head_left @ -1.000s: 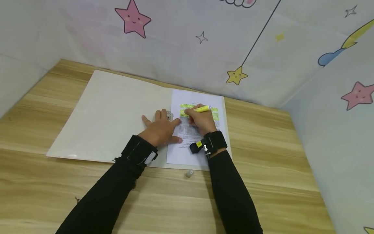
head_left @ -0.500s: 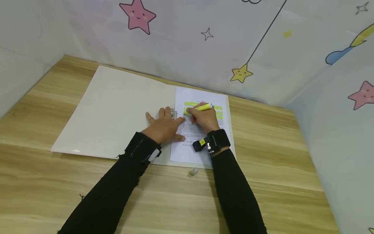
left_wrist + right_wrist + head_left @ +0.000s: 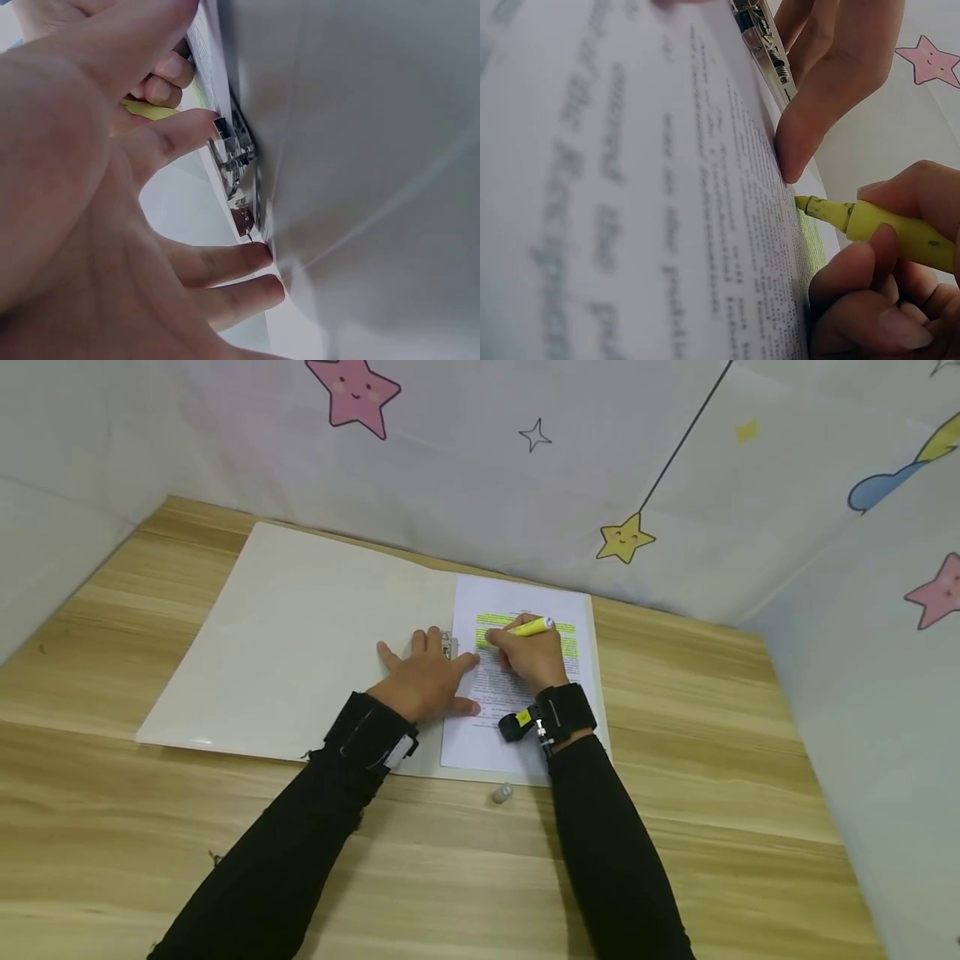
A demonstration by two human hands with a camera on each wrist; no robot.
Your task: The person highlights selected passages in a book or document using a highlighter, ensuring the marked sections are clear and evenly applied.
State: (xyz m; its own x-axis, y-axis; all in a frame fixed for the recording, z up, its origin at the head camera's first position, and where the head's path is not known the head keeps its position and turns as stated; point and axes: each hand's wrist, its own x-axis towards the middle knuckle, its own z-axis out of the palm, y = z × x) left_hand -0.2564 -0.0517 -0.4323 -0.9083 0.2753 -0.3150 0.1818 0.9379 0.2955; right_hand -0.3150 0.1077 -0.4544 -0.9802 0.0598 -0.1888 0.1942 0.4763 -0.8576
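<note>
A printed sheet (image 3: 487,747) lies on the right half of an open white folder (image 3: 300,635), its upper lines marked yellow. My right hand (image 3: 534,656) grips a yellow highlighter (image 3: 532,627); in the right wrist view the uncapped tip of the highlighter (image 3: 802,202) is at the printed lines. My left hand (image 3: 427,681) lies with fingers spread across the folder and the sheet's left edge. In the left wrist view its fingers are beside the metal clip (image 3: 236,154) of the folder.
A small grey cap (image 3: 502,793) lies on the wooden table (image 3: 420,877) in front of the folder. Pale walls (image 3: 450,460) printed with cartoon stars rise behind and to the right of the table.
The whole scene has shifted a little right and up in the head view. My right hand and the highlighter tip stay near the marked lines; the left hand keeps its place on the folder.
</note>
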